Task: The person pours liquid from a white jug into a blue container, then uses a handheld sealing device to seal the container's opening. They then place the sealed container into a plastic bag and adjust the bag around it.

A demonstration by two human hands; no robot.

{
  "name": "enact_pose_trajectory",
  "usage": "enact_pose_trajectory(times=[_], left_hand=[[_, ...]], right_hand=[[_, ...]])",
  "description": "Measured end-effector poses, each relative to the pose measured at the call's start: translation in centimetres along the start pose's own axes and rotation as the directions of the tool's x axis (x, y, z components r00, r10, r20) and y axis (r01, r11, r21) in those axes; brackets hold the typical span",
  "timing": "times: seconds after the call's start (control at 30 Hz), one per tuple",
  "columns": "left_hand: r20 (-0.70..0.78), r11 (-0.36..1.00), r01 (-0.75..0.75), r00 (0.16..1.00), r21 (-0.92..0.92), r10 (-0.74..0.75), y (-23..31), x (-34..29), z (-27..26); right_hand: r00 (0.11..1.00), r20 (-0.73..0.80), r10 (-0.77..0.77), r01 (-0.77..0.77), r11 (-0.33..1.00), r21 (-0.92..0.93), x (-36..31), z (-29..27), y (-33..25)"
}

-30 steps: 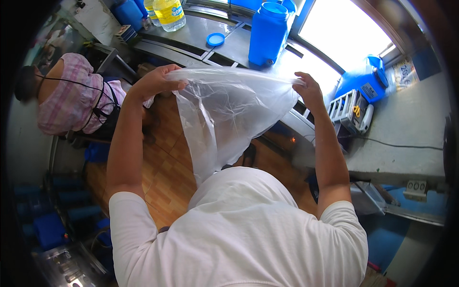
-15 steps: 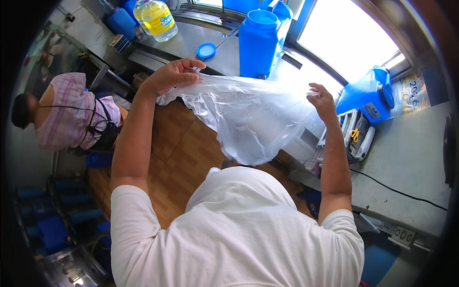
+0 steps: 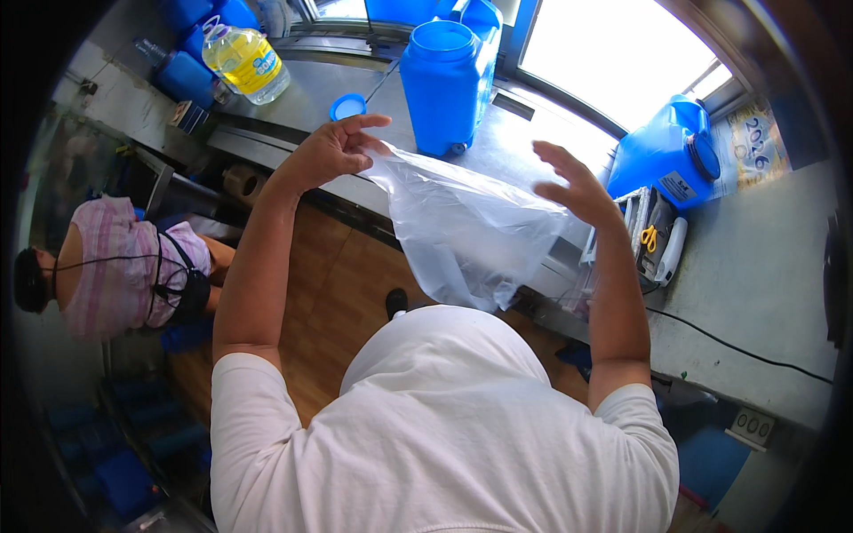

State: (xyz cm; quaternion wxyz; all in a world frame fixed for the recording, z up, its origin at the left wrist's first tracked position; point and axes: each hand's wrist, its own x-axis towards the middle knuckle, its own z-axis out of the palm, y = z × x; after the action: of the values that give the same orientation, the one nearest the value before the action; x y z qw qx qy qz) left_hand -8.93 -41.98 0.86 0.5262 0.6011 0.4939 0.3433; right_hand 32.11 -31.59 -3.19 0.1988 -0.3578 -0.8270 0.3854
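A thin, clear plastic bag (image 3: 462, 226) hangs loosely in front of me, its lower part crumpled. Its upper left corner is pinched between the thumb and fingers of my left hand (image 3: 333, 155). My right hand (image 3: 573, 186) is raised by the bag's right end with thumb and fingers spread; whether the film touches the palm is hard to see. Just beyond the bag stands a blue jerrycan (image 3: 440, 93) with its mouth uncovered. A round blue cap (image 3: 347, 107) lies on the metal counter to the left of it.
On the metal counter (image 3: 320, 80) stands a yellow-labelled clear bottle (image 3: 246, 64). At right are a second blue jerrycan (image 3: 662, 155), a basket with yellow scissors (image 3: 649, 238) and a black cable (image 3: 737, 346). Another person (image 3: 115, 266) in a pink checked top is at far left.
My right hand has opened its fingers and moved slightly left. The bag has gathered narrower, while my left hand still pinches its corner. The view has shifted a little to the right.
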Motion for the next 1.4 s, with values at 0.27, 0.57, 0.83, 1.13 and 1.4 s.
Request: enact_pose_trajectory(times=[0.27, 0.57, 0.83, 1.13, 1.4], left_hand=[[0.082, 0.966, -0.064, 0.996, 0.251, 0.044, 2.9, 0.5, -0.7], [-0.007, 0.883, -0.126, 0.989, 0.452, 0.144, 3.9, 0.2, -3.2], [0.034, 0.846, -0.219, 0.972, 0.487, 0.232, 4.7, 1.9, -5.0], [0.165, 0.654, -0.473, 0.864, 0.59, 0.476, 7.2, 4.1, -2.0], [0.121, 0.596, -0.48, 0.833, 0.644, 0.54, 8.1, 4.9, -1.5]], right_hand=[[0.964, 0.178, -0.196, 0.168, 0.973, 0.158, 11.2, 9.3, -10.4], [0.957, 0.286, -0.047, 0.06, 0.997, -0.039, 14.3, 7.5, -12.7], [0.989, 0.144, 0.016, -0.009, 0.999, -0.044, 13.4, 6.1, -13.0], [0.996, 0.037, -0.083, 0.089, 0.973, -0.212, 11.3, 6.3, -15.4], [0.997, 0.08, -0.001, 0.009, 0.995, -0.099, 10.4, 4.5, -14.4]])
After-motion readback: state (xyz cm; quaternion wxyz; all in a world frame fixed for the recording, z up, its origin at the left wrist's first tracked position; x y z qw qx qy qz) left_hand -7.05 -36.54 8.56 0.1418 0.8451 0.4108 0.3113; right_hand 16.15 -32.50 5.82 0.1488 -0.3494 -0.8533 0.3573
